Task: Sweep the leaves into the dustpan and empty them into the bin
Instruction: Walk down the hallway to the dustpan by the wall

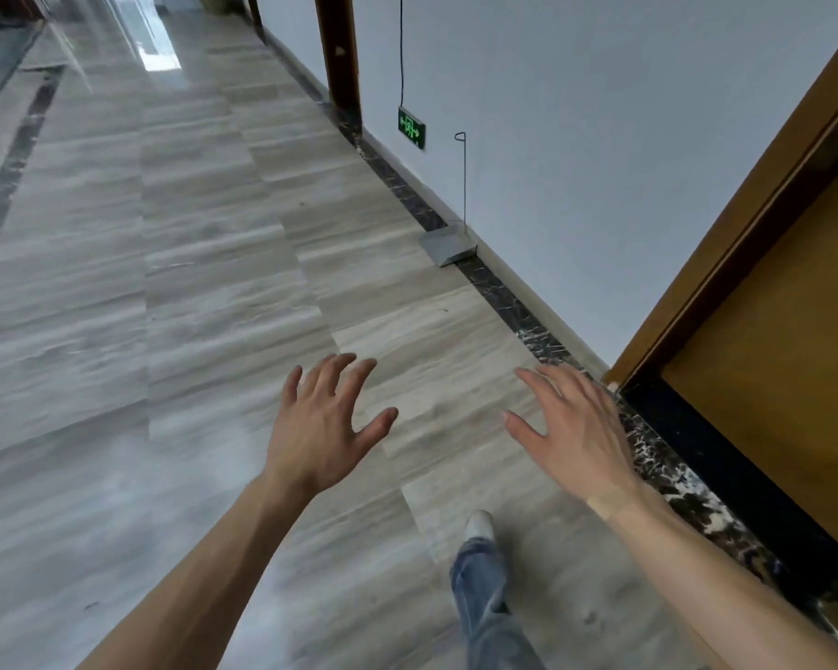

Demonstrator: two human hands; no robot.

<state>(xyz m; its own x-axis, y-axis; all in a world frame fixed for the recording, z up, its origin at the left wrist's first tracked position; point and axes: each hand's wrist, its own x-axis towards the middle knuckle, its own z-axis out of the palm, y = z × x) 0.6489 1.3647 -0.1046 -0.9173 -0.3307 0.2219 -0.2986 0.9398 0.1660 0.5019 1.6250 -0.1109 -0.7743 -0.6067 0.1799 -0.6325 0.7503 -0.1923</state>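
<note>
A grey metal dustpan (443, 244) stands on the corridor floor against the right-hand wall, its thin upright wire handle (463, 176) rising beside the wall. My left hand (323, 427) and my right hand (576, 427) are both stretched out in front of me over the floor, fingers spread and holding nothing. The dustpan lies well ahead of both hands, nearer the right one. No broom, no bin and no clear pile of leaves shows; only tiny dark specks (440, 310) lie on the tiles.
A long corridor of grey streaked tiles (166, 282) runs ahead. A white wall (600, 137) with a green exit sign (411, 127) lines the right side. A brown wooden door (770, 355) stands close on the right. My jeans leg and white shoe (480, 524) step forward.
</note>
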